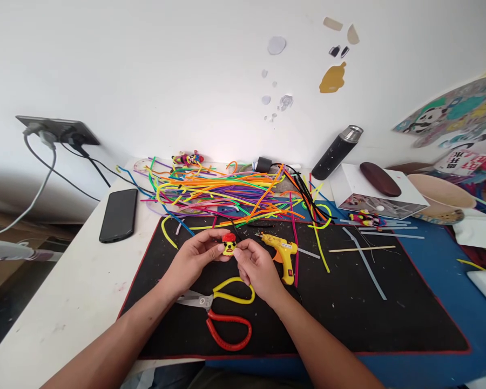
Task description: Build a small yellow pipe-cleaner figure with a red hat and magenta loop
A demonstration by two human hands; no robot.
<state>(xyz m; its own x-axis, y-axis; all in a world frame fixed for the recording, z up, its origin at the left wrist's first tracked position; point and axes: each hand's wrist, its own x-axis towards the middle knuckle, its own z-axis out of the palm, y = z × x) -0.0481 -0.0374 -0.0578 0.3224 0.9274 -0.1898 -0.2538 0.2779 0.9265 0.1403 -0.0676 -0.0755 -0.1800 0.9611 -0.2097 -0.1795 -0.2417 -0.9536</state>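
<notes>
Between my two hands is a small yellow doll head [229, 247] with a red top, dark eyes and a red mouth. My left hand [204, 251] pinches it from the left, and the fingertips of my right hand [256, 265] close on its right side. The head is held above the black mat [319, 319]. Just below my hands lie scissors [231, 294] with one yellow and one red handle, their blades partly behind my left wrist. A yellow hot glue gun [284, 254] rests to the right of my right hand.
Many coloured pipe cleaners [227, 192] are heaped along the wall. Glue sticks [368, 265] and finished dolls [364, 218] lie at the right. A phone [119, 215] is at the left; a black thermos [337, 153] leans beside a white box [380, 189].
</notes>
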